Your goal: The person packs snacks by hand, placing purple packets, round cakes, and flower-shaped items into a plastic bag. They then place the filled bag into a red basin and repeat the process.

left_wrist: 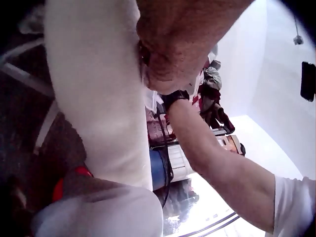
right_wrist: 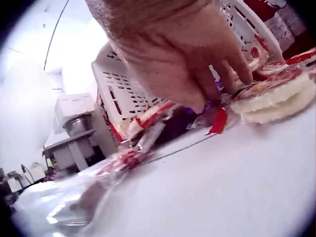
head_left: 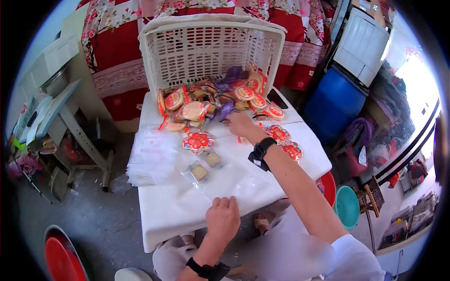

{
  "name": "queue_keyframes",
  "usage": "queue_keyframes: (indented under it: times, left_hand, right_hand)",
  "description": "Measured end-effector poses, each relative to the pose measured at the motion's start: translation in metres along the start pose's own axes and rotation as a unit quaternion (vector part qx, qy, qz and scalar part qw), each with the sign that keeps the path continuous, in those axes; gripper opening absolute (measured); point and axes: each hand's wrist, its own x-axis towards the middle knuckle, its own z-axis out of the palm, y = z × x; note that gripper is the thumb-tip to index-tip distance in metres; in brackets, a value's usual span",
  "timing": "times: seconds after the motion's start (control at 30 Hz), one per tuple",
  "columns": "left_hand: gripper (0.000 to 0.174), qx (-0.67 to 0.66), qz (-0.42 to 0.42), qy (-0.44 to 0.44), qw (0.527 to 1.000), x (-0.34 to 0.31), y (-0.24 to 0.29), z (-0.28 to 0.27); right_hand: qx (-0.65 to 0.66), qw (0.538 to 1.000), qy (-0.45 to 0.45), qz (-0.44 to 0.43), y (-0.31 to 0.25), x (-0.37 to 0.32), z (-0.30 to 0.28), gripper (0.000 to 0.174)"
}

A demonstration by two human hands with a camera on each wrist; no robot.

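Note:
My right hand [head_left: 244, 127] reaches to the front of a heap of wrapped snacks, its fingertips right at a purple packet [head_left: 227, 110]. In the right wrist view its fingers [right_wrist: 240, 69] point down, spread apart, beside a round wrapped biscuit [right_wrist: 274, 96]. At the near table edge, my left hand [head_left: 223, 219] has its fingers curled at the open end of a clear plastic bag [head_left: 236, 181]. Two small square wrapped cakes [head_left: 199, 172] lie at the bag's far end. A red flower-shaped card [head_left: 198, 141] lies beyond them, and more such cards [head_left: 278, 134] rest beyond my right wrist.
A white plastic basket [head_left: 206, 35] lies tipped on its side behind the heap, its mouth facing me. Flat clear bags [head_left: 151, 157] are stacked at the left of the white table [head_left: 300, 180]. A dark phone [head_left: 277, 99] lies at the back right. A blue barrel [head_left: 333, 100] stands beyond the table.

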Motion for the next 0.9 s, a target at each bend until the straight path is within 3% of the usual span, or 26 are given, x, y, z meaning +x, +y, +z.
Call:
queue_keyframes:
  times: [0.07,0.13,0.23,0.37,0.43,0.47,0.53,0.6,0.67,0.8,0.87,0.9]
  left_hand:
    - [0.019,-0.002,0.001,0.006,1.000,0.001,0.000,-0.001]
    - [0.020,-0.004,-0.010,0.001,1.000,0.001,-0.001,0.001]
    - [0.017,0.000,-0.020,-0.015,1.000,0.002,0.001,-0.001]
    - [0.012,-0.012,-0.032,-0.001,0.999,0.006,0.004,-0.005]
    - [0.011,-0.031,-0.039,0.005,0.999,0.006,0.001,-0.006]
    - [0.010,-0.046,-0.047,0.013,0.998,0.007,0.000,-0.005]
    - [0.010,-0.078,-0.062,0.027,0.995,0.008,0.000,-0.005]
    - [0.011,-0.119,-0.093,0.064,0.987,0.010,-0.003,-0.004]
    - [0.011,-0.125,-0.096,0.074,0.985,0.010,-0.005,-0.003]
    - [0.009,-0.158,-0.097,0.100,0.978,0.012,-0.003,-0.005]
    - [0.008,-0.136,-0.132,0.073,0.979,0.014,-0.002,-0.007]
    - [0.008,-0.136,-0.132,0.073,0.979,0.014,-0.002,-0.007]
  right_hand:
    - [-0.069,0.997,-0.037,0.025,0.002,0.010,0.016,0.019]
    - [-0.143,0.988,0.063,0.001,-0.002,0.008,0.023,0.018]
    - [-0.088,0.996,-0.014,0.021,-0.007,0.009,0.010,0.017]
    - [-0.071,0.994,-0.034,0.076,-0.027,-0.007,-0.027,0.020]
    - [0.092,0.995,-0.037,-0.007,-0.040,-0.041,-0.063,0.022]
    - [0.194,0.979,-0.062,0.017,-0.045,-0.065,-0.077,0.025]
    - [0.416,0.898,-0.135,0.047,-0.069,-0.122,-0.110,0.028]
    - [0.514,0.831,-0.208,0.049,-0.070,-0.168,-0.112,0.031]
    - [0.600,0.764,-0.195,0.134,-0.078,-0.203,-0.101,0.033]
    - [0.587,0.759,-0.201,0.196,-0.079,-0.225,-0.084,0.028]
    - [0.537,0.801,-0.156,0.215,-0.077,-0.226,-0.078,0.026]
    - [0.537,0.800,-0.156,0.215,-0.077,-0.225,-0.077,0.026]
